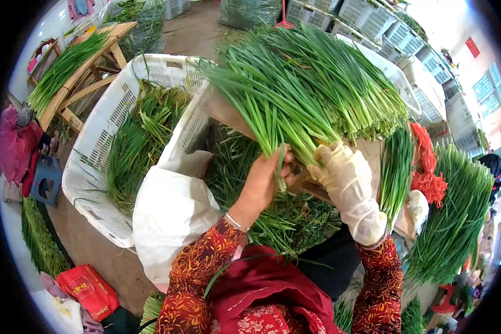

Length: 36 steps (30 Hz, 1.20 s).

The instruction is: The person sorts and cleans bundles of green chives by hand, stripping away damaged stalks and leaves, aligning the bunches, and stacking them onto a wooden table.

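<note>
My bare left hand point(263, 179), with a bangle at the wrist, is closed on a few garlic chive stalks point(269, 136) near their pale lower ends. Beside it, my right hand point(348, 186) in a whitish glove is wrapped round the base of a bunch of garlic chives point(301, 146). The leaves of both point up and away from me. Behind them a large heap of chives point(345, 78) covers much of a board point(222, 108). A smaller bundle point(396, 172) lies to the right of my gloved hand.
Left of me stands a white plastic basket point(89, 209) with loose greens. Below my hands lie leaf scraps point(295, 222). Red ties point(426, 172) hang at the right, beside another chive stack point(456, 211). A wooden bench point(69, 94) holds more chives. Crates point(367, 22) are stacked behind.
</note>
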Each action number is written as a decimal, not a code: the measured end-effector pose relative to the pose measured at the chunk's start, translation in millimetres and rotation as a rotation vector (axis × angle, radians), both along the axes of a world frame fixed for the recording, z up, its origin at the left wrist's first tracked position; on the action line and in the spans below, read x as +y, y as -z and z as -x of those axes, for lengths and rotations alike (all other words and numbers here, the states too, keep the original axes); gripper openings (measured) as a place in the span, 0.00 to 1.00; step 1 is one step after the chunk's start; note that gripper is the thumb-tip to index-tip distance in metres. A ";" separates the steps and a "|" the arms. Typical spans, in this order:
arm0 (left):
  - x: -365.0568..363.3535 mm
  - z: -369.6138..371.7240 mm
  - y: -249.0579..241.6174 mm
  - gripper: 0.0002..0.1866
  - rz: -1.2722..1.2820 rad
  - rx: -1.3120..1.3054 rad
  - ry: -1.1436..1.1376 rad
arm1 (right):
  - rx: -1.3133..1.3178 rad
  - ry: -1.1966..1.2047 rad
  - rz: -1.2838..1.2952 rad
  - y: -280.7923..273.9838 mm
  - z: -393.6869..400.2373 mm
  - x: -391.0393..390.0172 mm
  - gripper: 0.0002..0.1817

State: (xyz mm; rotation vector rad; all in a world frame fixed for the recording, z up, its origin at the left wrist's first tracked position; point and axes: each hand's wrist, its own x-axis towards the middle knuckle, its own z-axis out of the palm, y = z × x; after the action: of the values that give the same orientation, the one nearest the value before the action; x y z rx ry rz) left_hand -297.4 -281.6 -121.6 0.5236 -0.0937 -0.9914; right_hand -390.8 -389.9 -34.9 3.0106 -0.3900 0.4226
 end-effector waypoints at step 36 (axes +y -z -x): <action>4.7 16.3 -5.9 0.10 -0.099 -0.012 -0.084 | -0.201 -0.130 -0.177 10.4 -10.3 8.9 0.08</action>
State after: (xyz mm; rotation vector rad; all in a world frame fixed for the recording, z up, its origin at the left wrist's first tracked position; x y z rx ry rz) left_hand -313.7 -276.8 -115.7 0.6194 -0.0334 -0.9138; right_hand -380.5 -381.0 -45.4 3.1870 -0.2574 0.7424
